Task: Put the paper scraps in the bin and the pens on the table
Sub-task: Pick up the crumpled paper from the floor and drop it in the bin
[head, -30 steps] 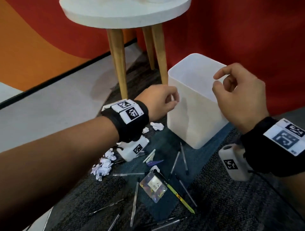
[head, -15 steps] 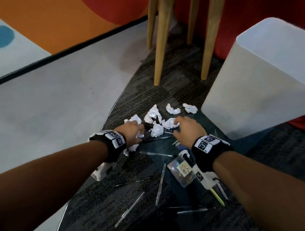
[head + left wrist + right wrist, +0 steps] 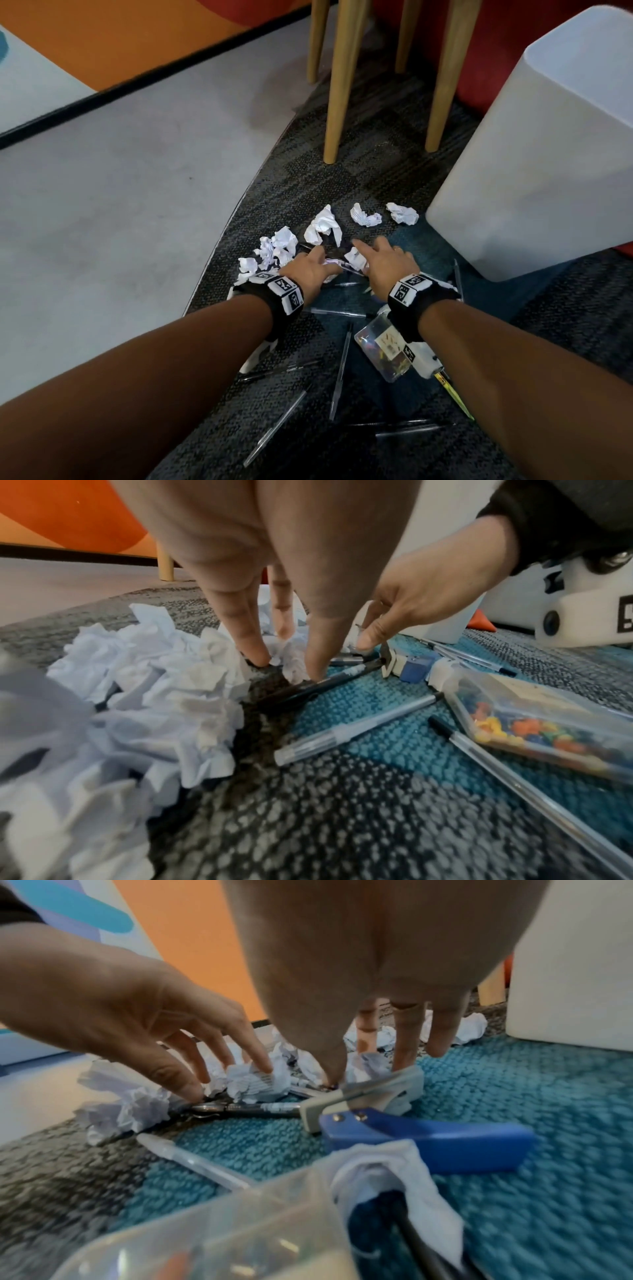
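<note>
Both hands now dropping from bin (image 3: 534,178) rim to carpet (image 3: 359,164), camera tilting down with them. Left hand (image 3: 308,269) reaching with straight fingers into scraps (image 3: 279,245), fingertips touching black pen (image 3: 329,679); right hand (image 3: 385,262) spreading over scrap beside it (nothing lifted yet). Gathering seemingly just starting. Pens (image 3: 340,370) lying scattered across grey-teal carpet, pin box (image 3: 383,346) among them; table legs (image 3: 337,82) standing behind, orange wall beyond.
</note>
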The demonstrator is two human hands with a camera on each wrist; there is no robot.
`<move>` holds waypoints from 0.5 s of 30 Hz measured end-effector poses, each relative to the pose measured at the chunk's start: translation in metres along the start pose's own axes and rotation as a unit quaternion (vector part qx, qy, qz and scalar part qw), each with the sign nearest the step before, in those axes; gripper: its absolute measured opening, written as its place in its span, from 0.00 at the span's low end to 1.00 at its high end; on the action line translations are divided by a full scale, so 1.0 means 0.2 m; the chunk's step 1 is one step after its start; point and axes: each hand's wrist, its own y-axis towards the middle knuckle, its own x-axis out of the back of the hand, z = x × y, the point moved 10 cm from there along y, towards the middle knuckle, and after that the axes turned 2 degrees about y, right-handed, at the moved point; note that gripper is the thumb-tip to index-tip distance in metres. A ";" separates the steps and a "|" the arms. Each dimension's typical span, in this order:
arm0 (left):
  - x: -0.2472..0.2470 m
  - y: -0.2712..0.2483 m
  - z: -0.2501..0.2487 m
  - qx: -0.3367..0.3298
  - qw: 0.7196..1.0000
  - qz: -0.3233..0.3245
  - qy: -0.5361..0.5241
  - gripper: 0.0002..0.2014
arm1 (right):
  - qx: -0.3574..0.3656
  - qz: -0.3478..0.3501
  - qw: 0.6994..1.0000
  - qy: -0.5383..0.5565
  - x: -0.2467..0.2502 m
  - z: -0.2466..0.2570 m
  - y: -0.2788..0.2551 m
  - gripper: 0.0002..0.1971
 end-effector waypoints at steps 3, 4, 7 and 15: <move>0.04 0.00 0.01 0.011 0.999 -0.032 -0.042 0.21 | -0.037 -0.015 0.997 0.067 -0.01 -0.07 -0.03 0.27; 0.04 0.00 0.02 0.011 0.998 -0.036 -0.048 0.19 | -0.048 -0.029 0.994 0.091 0.00 -0.09 -0.04 0.25; 0.02 0.02 0.01 0.001 0.999 -0.023 -0.044 0.15 | -0.061 -0.074 0.986 0.133 0.04 -0.16 -0.09 0.15; 0.07 0.06 -0.04 -0.017 0.998 -0.053 -0.011 0.10 | -0.050 -0.139 0.975 0.163 0.27 -0.24 -0.28 0.10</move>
